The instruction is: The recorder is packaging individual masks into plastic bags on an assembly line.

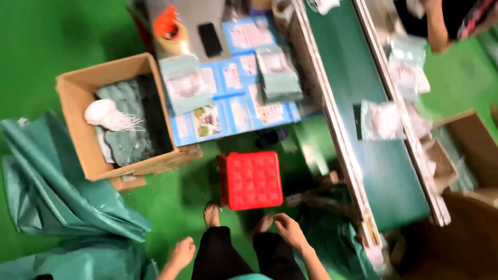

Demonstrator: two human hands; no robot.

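Glossy red plastic stool [252,180], matt brown cardboard box [78,111], smooth green belt [363,103], crumpled green cloth [57,192].

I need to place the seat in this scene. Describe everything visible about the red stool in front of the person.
The red stool is square-topped, looks like moulded plastic, and its seat carries a grid of shallow square dimples. It stands upright on the green floor, seen from above, so its legs are mostly hidden. Nothing lies on it. It sits below the edge of the blue-covered table and left of the conveyor belt. The person's bare feet are just short of it; the right hand hovers nearest, not touching.
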